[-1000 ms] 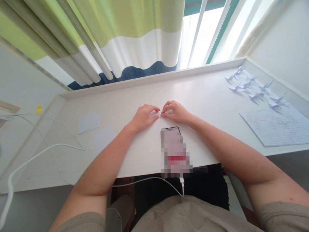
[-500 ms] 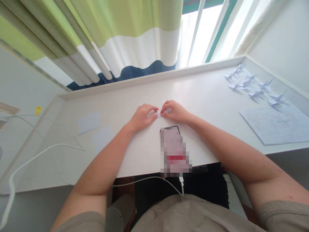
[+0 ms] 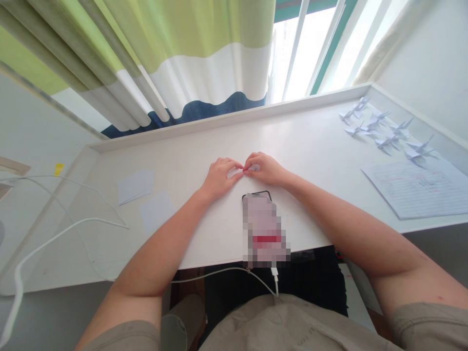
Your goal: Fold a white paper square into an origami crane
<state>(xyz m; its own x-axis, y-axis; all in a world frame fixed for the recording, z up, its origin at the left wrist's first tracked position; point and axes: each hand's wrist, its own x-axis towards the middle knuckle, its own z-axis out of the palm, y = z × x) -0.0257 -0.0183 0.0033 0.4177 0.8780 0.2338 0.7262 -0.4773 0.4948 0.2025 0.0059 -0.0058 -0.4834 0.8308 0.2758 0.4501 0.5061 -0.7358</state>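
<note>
- Centrally, the left hand (image 3: 222, 176) is pinched on the folded paper (image 3: 234, 173), thumb and forefinger closing at its middle.
- Opposite, the right hand (image 3: 265, 169) is clamped on the same piece, its fingertips seeming to meet the left hand's; the folds beneath are hidden.
- Neither hand is nearer: the paper lies between them at the frame's centre, its long axis running left to right, the right end slightly higher.
- Just below, a phone (image 3: 263, 226) lies on the white surface (image 3: 215, 239); its screen is blurred, unreadable.
- Lower left of centre are two groups of loose paper, a small stack (image 3: 135, 186) and a square sheet (image 3: 158, 210), both apparently unmarked.
- At right, a lined sheet (image 3: 420, 190) carries red and dark writing, too small to read.
- Above that, upper right, stand folded paper cranes (image 3: 387, 141).
- No brand is legible anywhere.
</note>
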